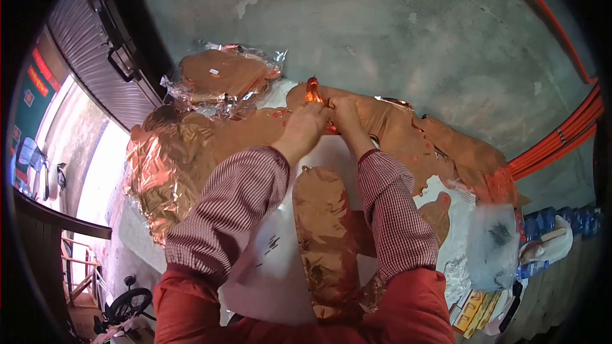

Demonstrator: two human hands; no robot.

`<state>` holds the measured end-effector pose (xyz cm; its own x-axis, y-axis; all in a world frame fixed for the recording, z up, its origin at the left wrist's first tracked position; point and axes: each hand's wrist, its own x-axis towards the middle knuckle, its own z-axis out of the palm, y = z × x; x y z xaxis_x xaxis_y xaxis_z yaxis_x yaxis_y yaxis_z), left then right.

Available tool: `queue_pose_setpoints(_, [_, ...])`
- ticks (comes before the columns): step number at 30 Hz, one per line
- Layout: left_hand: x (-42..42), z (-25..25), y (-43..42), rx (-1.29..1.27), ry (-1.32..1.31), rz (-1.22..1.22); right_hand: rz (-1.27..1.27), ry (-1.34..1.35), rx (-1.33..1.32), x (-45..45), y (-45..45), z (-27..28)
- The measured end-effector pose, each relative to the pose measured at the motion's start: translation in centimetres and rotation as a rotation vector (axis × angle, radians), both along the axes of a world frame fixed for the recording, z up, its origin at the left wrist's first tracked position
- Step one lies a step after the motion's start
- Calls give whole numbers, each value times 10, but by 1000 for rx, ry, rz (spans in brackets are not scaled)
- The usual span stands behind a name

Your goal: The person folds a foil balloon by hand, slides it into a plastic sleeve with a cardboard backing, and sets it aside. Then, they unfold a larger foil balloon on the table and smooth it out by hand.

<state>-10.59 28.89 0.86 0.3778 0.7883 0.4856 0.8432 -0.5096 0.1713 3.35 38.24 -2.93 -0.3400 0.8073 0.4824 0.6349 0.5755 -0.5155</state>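
Both my hands meet at the far side of the work surface, over shiny copper-orange foil (pixel 312 92) that looks like part of a flat foil balloon. My left hand (pixel 306 127) is closed on it, fingers bunched near its base. Beside it, touching or nearly so, my right hand (pixel 345 116) is pinched on the same foil; its fingertips are partly hidden. A long flat copper foil balloon (pixel 320 216) with a small tab lies nearer me, between my forearms. More flat copper foil (pixel 382 121) spreads to the right, and a crumpled foil heap (pixel 166 159) lies to the left.
A clear plastic bag of flat copper foil pieces (pixel 220 73) lies at the back left, against the grey wall (pixel 357 25). Orange pipes (pixel 558 134) run along the right. Below them are a translucent plastic bag (pixel 494 245), blue bottles (pixel 554 220) and yellow boxes (pixel 477 312). A shutter door (pixel 95 44) stands left.
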Motion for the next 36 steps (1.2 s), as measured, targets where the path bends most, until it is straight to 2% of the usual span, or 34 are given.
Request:
queue_pose_setpoints(1, [-5,-3,10,-11,121,69,55,-14,-65,2,-1,3])
queue_pose_setpoints(2, [-10,-7,20,-13,116,69,54,-19,-67,5,0,7])
queue_pose_setpoints(4, [-17,-13,33,-131,294,209,153,-23,-330,12,-2,15])
queue_pose_setpoints(5, [-21,-16,39,-135,291,209,154,-26,-334,16,-3,19])
queue_pose_setpoints(7, [-24,-14,44,-261,96,265,259,58,-422,24,-2,22])
queue_pose_setpoints(11, [-27,-15,41,-148,-200,192,207,111,-298,29,3,15])
queue_pose_setpoints(15, [-23,-15,40,-91,-315,162,138,34,-310,27,-1,23])
queue_pose_setpoints(17, [-23,-13,43,-85,-241,163,116,-16,-332,24,-4,26])
queue_pose_setpoints(19, [-21,-10,43,-78,-168,164,137,0,-231,23,-2,21])
queue_pose_setpoints(21, [-18,-10,45,-18,-36,215,125,4,-309,23,1,19])
queue_pose_setpoints(23, [-19,-17,53,-4,-79,226,111,8,-385,25,3,20])
queue_pose_setpoints(25, [-21,-21,58,5,-121,236,200,245,-496,28,3,22])
queue_pose_setpoints(28, [-22,-21,57,17,-131,206,198,178,-443,33,12,14])
queue_pose_setpoints(30, [-20,-18,51,92,-225,118,189,146,-388,33,18,5])
queue_pose_setpoints(33, [-15,-14,46,79,-226,15,169,80,-321,33,20,3])
queue_pose_setpoints(36, [-11,-18,54,-18,-236,84,195,59,-319,32,15,11])
